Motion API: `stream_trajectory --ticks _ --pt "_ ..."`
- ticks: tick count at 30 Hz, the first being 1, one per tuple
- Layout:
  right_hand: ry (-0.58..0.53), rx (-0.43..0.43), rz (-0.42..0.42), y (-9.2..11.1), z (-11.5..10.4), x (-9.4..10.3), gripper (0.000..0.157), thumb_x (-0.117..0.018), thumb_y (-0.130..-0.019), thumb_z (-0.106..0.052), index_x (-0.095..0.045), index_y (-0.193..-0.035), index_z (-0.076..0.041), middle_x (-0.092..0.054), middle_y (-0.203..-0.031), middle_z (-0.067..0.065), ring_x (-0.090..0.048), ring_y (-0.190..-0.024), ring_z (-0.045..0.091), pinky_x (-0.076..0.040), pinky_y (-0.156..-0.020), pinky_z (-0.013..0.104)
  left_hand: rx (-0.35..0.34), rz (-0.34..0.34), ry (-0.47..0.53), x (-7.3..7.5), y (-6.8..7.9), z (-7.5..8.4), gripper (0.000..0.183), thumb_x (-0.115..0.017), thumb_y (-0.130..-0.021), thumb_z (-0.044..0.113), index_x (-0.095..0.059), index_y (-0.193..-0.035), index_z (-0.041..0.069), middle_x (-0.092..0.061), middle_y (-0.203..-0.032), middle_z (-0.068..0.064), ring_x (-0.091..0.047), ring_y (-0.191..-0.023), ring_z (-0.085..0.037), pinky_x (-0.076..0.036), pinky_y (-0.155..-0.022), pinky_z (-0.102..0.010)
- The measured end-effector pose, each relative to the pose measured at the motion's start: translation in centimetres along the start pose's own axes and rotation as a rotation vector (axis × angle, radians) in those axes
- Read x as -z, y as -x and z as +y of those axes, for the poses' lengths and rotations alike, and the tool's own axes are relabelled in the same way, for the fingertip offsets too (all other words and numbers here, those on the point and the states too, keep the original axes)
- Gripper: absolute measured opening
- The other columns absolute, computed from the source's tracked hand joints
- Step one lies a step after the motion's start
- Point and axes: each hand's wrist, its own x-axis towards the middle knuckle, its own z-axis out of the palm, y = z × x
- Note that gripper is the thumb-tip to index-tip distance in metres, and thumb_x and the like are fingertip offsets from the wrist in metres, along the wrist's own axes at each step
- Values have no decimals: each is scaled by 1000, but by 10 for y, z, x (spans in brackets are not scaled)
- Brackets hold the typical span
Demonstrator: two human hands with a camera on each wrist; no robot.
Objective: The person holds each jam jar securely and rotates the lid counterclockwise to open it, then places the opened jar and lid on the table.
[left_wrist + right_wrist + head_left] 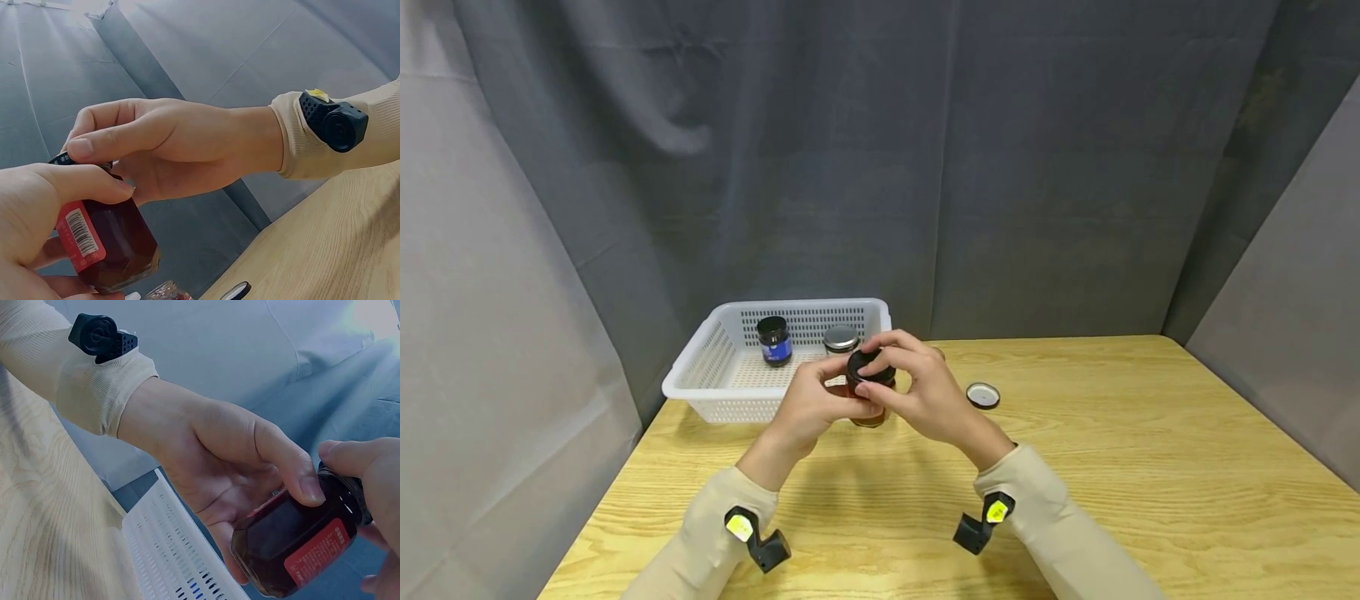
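Both hands are on a faceted glass jar (125,240) with dark reddish-brown contents and a red label with a barcode. My left hand (816,404) grips the jar's body, thumb and fingers on opposite sides. From above, my right hand (921,387) holds the black lid (868,364) between thumb and fingers. In the right wrist view the lid sits at the neck of the tilted jar. The fingers hide part of the lid and body in the head view.
A white perforated basket (730,394) stands at the back left, holding a blue-labelled jar (775,343) and a silver-lidded jar (841,337). A loose lid (982,396) lies inner side up on the wooden table (1135,433). An uncapped glass jar (165,291) appears below the held jar.
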Motion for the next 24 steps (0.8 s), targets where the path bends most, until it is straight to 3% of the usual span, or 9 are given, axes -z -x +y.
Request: stream_trajectory --ticks 9,13,19,24 --pt "-61 -42 -65 1 1 6 11 -79 -92 -3 -75 -99 -12 -65 -126 4 -61 -118 24 -54 -91 38 10 18 -22 2 0 0 52 -86 -78 -4 -71 -127 0 -70 -121 -17 -73 -93 -35 -61 -74 -39" --pt "-69 -29 -82 0 1 5 2 -73 -98 -9 -71 -99 -10 -63 -130 5 -60 -121 24 -53 -95 40 24 32 -21 3 1 0 52 -86 -77 -4 -71 -127 0 -70 -121 -17 -73 -92 -34 -60 -73 -38" --pt "-30 8 -60 0 -1 3 2 -67 -98 -10 -66 -99 -9 -65 -129 5 -62 -121 24 -52 -98 39 32 21 -10 3 1 1 51 -85 -79 -4 -71 -128 0 -68 -121 -19 -73 -91 -33 -61 -74 -38" --pt "35 7 -30 1 -1 1 12 -75 -94 -10 -65 -101 -12 -68 -128 2 -61 -120 21 -49 -98 38 30 20 -12 2 1 3 49 -85 -80 -2 -71 -128 -1 -67 -123 -19 -73 -95 -34 -61 -74 -38"
